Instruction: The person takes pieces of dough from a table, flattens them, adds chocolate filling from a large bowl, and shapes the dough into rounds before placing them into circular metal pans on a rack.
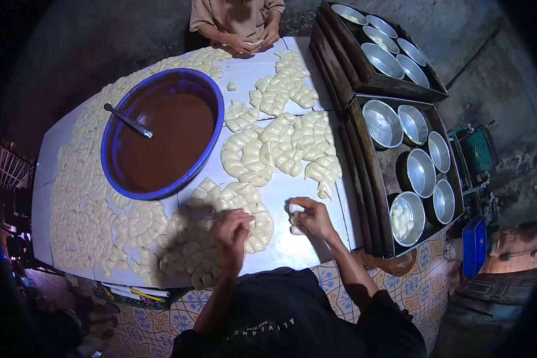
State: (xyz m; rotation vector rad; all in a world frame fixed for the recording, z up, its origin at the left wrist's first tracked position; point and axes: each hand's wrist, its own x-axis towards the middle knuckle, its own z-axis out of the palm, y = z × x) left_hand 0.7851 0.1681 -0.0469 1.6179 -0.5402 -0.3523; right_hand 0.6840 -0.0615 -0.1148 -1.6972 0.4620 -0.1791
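My right hand (314, 219) low on white desk (304, 247), fingers pinched round small dough piece (295, 208). My left hand (234, 231) just beside, fingers curled onto edge of dough heap (244, 203); I cannot tell if anything gripped. Blue basin (211, 149) of brown filling upper left, spoon (129, 122) resting in it. More folded dough pieces (280, 146) spread across desk. Round metal pans (407, 218) in trays at right; nearest holds a few dough balls. Another person's hands (249, 42) at far desk edge.
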